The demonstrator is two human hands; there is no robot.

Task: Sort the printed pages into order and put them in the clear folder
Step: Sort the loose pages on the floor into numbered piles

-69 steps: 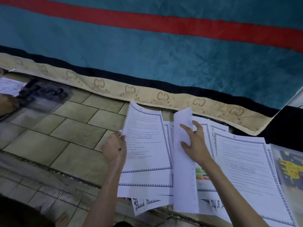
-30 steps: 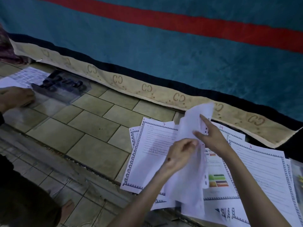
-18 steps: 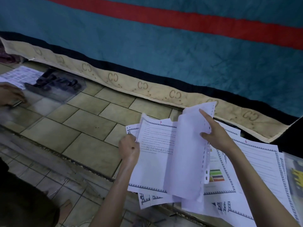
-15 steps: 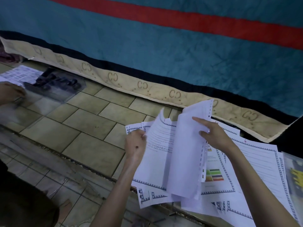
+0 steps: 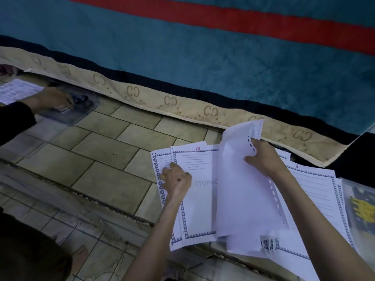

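Mid-sort on the tiled floor — right hand (image 5: 261,157) pinches a lifted sheaf of white hole-punched pages (image 5: 241,185), left hand (image 5: 175,177) presses page 10 (image 5: 199,197) with loosely curled fingers — next, probably, checking its number.

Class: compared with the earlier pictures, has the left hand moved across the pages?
Yes. The left hand now rests lower on the left pages, nearer their left border, having left the raised sheets.

You are looking at a dim, cool-toned frame. The white pages (image 5: 239,191) at lower right are brightest and look slightly washed out. The lower left corner sinks into near-black shadow. Your hands and the far left edge are soft with blur, and wide-angle bending curves the frame's edges.
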